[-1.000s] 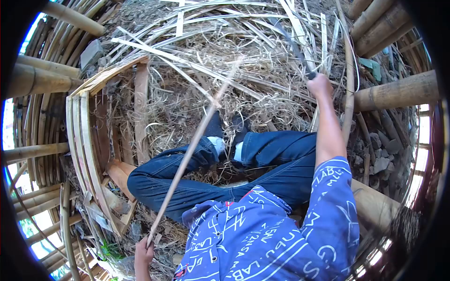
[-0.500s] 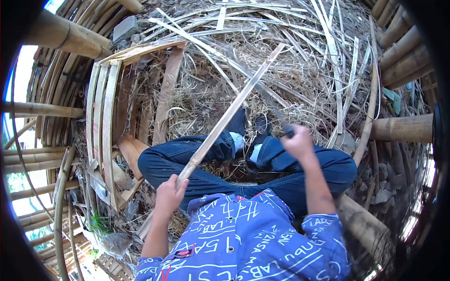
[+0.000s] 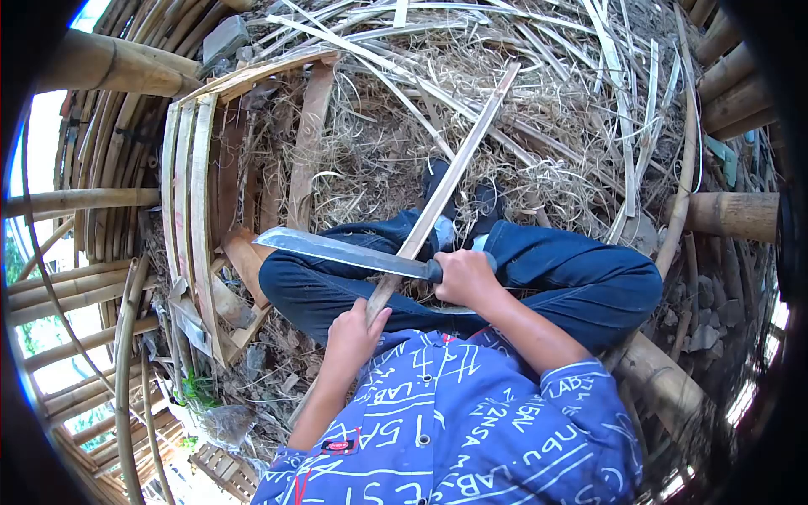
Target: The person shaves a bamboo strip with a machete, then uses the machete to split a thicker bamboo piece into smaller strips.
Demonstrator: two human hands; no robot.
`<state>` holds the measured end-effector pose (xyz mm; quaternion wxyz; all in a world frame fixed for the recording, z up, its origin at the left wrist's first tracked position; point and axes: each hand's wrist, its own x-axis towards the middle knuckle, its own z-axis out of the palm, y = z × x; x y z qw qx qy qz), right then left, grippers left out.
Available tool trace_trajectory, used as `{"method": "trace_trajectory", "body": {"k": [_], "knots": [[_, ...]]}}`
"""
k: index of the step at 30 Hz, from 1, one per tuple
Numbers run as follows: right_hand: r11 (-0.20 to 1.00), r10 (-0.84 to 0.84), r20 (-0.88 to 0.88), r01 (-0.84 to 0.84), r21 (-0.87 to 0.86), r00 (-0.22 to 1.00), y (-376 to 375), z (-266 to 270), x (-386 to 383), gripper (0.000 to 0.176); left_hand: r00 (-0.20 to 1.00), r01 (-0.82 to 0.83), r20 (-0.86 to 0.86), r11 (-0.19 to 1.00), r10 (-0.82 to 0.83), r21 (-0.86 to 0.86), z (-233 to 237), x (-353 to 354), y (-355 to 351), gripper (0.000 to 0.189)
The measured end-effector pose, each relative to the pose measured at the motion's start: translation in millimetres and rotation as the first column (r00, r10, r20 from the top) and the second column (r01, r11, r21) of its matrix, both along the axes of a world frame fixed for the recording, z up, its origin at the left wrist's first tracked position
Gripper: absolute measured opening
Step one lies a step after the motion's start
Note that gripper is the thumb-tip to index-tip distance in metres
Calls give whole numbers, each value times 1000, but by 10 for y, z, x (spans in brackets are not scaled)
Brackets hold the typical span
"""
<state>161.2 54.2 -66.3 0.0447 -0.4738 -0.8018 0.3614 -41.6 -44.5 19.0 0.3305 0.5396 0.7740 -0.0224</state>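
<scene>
My left hand is closed around the lower part of a long bamboo strip, which slants up and away to the right over my crossed legs. My right hand grips the dark handle of a machete. The machete's broad blade points left and lies across the strip a little above my left hand, seemingly touching it. The blade's tip is over my left knee. Below my left hand, the strip's near end is partly hidden by my forearm.
A slatted wooden crate stands at the left. Thin bamboo strips and curled shavings cover the ground ahead. Thick bamboo poles jut in from the right, and a stone block sits at the upper left.
My right hand has swung the machete from beyond my right knee, leftward and nearer, across the strip. My left hand has shifted slightly right, still on the strip. The view has moved slightly.
</scene>
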Motion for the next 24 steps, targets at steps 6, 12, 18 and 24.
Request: {"method": "trace_trajectory", "body": {"k": [6,12,18,24], "knots": [[998,-48,226,57,-31,973,319,-106,231,25,1000,-14,18,1000,14,-27,82,-24,-10,43],[965,-258,362,257,52,896,945,-538,697,25,1000,9,27,1000,-8,-19,148,-25,-90,42],[952,-305,373,269,146,876,1284,-608,837,24,1000,-7,19,1000,7,-24,196,-6,-105,41],[979,-206,260,199,54,943,802,-347,519,23,996,-74,59,997,73,24,145,-56,-34,35]]}}
